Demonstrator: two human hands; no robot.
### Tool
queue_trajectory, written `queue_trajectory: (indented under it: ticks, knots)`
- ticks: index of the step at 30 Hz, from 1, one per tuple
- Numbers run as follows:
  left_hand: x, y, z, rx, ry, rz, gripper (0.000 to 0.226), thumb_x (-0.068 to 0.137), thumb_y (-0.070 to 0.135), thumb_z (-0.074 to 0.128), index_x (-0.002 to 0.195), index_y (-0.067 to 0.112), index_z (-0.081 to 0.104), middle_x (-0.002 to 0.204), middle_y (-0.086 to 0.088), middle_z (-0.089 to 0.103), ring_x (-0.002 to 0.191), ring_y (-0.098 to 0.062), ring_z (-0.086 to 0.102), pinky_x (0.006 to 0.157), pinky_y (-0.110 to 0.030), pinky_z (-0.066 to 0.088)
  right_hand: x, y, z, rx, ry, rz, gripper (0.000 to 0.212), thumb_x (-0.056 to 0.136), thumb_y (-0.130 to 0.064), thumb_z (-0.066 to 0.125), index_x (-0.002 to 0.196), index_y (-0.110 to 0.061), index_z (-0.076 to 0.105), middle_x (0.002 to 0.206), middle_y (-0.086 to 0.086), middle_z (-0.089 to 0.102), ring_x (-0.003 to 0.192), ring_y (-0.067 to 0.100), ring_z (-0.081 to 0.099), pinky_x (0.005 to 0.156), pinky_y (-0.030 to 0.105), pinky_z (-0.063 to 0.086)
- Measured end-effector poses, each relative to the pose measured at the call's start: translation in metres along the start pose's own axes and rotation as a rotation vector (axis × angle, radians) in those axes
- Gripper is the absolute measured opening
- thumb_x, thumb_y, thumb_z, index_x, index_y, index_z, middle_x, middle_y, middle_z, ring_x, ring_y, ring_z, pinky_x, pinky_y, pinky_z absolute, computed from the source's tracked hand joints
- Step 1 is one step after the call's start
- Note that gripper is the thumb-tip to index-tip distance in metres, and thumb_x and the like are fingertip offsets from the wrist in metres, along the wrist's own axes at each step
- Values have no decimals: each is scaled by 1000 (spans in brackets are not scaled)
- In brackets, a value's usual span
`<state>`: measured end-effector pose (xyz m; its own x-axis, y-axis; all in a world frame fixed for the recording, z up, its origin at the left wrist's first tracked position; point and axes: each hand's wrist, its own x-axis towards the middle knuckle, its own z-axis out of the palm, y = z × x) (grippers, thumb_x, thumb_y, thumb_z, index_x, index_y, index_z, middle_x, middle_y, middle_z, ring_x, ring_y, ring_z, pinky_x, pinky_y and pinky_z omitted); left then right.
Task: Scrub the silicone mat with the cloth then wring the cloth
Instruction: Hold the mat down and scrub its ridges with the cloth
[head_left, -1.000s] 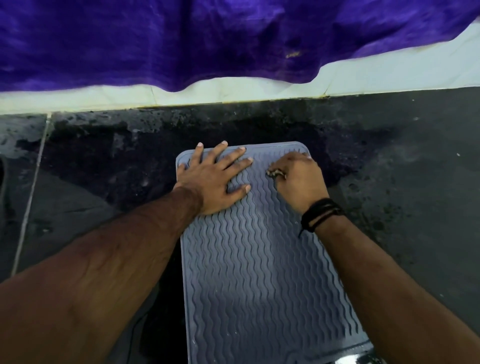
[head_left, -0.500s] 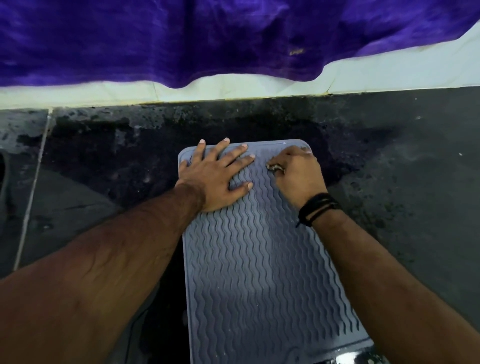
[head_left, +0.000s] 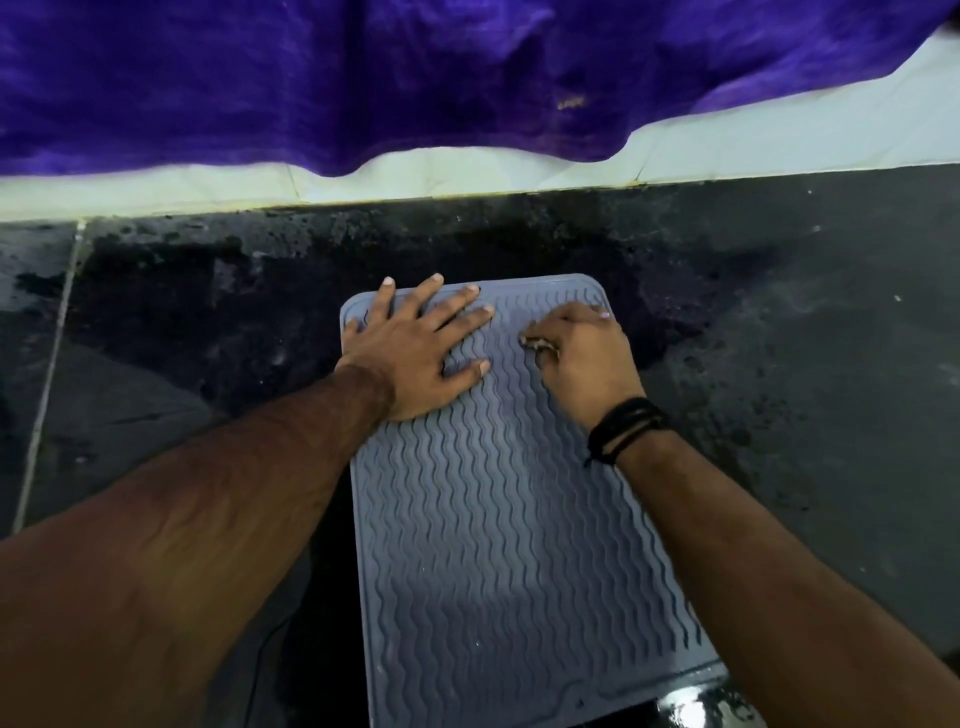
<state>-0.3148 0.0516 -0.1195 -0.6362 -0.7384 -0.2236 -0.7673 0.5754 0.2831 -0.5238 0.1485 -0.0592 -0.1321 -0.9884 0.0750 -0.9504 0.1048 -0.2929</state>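
A grey silicone mat with wavy ridges lies flat on the dark wet floor. My left hand presses flat on its far left corner, fingers spread and straight. My right hand sits on the far right part of the mat with its fingers curled down. A small mottled scrap of the cloth peeks out by its thumb; the rest of the cloth is hidden under that hand. A black band circles my right wrist.
The dark floor is wet around the mat's far end. A pale tiled step runs across behind it, with a purple fabric hanging over it. A shiny wet patch shows at the mat's near right corner.
My right hand has slid a little away from me toward the mat's far right corner. My left hand stays pressed on the far left corner.
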Motion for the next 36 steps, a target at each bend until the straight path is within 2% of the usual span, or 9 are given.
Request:
queue_trajectory:
  ticks: [3,7,14,18,21,24,30,33,36]
  knots:
    - [2,0,0,4,-13,-3,86,81,101,10,159,70,-9,180,23,-11,168,-33,-15,120,-84,15,29,-2,1,-30,62,5,36,87,-8,53,119,-15,68,125,9,62,111,32,54,96,40,47]
    - [3,1,-1,32,-26,-5,88,81,100,7,161,68,-8,181,22,-10,168,-32,-13,120,-84,16,42,-8,8,-94,-41,-8,38,88,-8,52,122,-16,66,129,7,60,117,29,53,101,39,43]
    - [1,0,-1,38,5,22,83,85,97,10,161,68,-6,179,27,-12,168,-28,-15,121,-83,15,-1,-3,-2,-27,-57,20,29,80,-9,64,106,-16,74,116,9,67,108,32,57,99,40,45]
    - [1,3,-2,19,-16,-20,86,81,100,10,160,69,-9,181,19,-9,168,-36,-13,119,-84,18,30,-6,1,-49,5,2,37,85,-6,54,117,-16,69,124,8,62,112,31,54,98,40,47]
    - [1,3,-2,24,-19,-21,88,80,100,8,160,69,-9,181,19,-9,168,-36,-13,119,-84,18,43,-8,7,-95,-33,0,38,88,-8,51,122,-17,66,128,5,59,116,28,52,101,37,44]
    - [1,2,-2,22,-5,-5,85,82,99,9,160,69,-8,180,22,-10,168,-33,-14,120,-83,17,27,-7,5,-104,-71,33,35,86,-14,54,117,-19,69,125,5,62,116,28,53,104,37,41]
    - [0,1,0,7,15,-3,82,85,98,13,159,69,-7,177,28,-10,167,-29,-15,118,-82,17,-15,-9,-11,-20,-86,35,24,79,-8,64,99,-14,75,109,9,69,102,30,59,98,35,42]
    - [1,2,-1,24,23,28,83,86,97,10,161,67,-6,177,29,-12,167,-22,-14,121,-81,14,14,-8,-11,-36,-19,26,28,83,-9,58,105,-14,74,113,11,68,105,32,59,97,40,47]
    - [3,1,-2,30,-15,4,90,79,103,3,161,68,-7,180,24,-10,168,-29,-13,121,-83,15,38,-11,-2,-102,-19,1,33,88,-10,53,116,-16,69,122,10,63,112,32,54,96,41,47]
